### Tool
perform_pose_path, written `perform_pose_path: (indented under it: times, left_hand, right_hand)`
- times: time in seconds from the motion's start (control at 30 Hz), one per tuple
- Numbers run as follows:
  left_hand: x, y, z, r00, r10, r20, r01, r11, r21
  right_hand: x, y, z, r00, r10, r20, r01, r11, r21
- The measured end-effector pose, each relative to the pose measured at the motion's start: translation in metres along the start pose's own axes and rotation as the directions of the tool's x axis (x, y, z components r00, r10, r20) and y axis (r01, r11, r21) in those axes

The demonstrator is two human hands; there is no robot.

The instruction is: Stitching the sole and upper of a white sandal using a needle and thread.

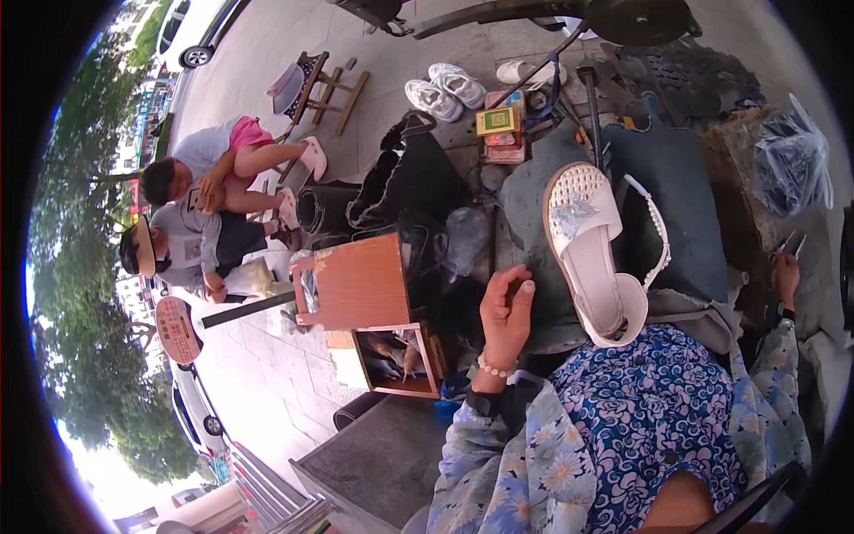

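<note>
A white sandal [598, 258] with a woven toe, a silvery ornament and a beaded ankle strap lies on the dark cloth [672, 200] over my lap, its heel towards me. To the left of its heel, my left hand [505, 319] is raised with fingers loosely bent, and nothing shows in it. Out at the far right, my right hand [786, 278] grips a small metal tool [792, 242] with two spread prongs, which looks like scissors. Its handles are hidden by the fingers. The right hand is apart from the sandal, below a clear plastic bag [792, 165].
A wooden box [360, 283] with an open drawer [396, 360] stands on the left. Small boxes [500, 123], white sneakers [445, 93] and a machine arm [507, 12] lie ahead. Two people [200, 191] sit at the far left, near a wooden stool [331, 93].
</note>
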State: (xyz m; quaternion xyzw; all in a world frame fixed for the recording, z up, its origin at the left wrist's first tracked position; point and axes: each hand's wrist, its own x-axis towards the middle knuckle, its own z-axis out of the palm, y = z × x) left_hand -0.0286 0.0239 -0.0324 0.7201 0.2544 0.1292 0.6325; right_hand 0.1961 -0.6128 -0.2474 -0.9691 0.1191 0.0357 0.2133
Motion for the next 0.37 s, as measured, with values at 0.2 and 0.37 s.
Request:
perform_pose_path:
  times: [0.2,0.37]
  left_hand:
    - [-0.018,-0.031,-0.023,0.998,-0.054,0.010,0.048,0.947,0.316]
    - [-0.074,-0.062,-0.067,0.932,-0.322,0.163,0.274,0.925,0.264]
  right_hand:
    - [0.007,0.022,0.005,0.978,-0.205,-0.040,0.203,0.979,-0.033]
    - [-0.040,-0.122,0.020,0.931,-0.157,0.329,-0.003,0.899,0.439]
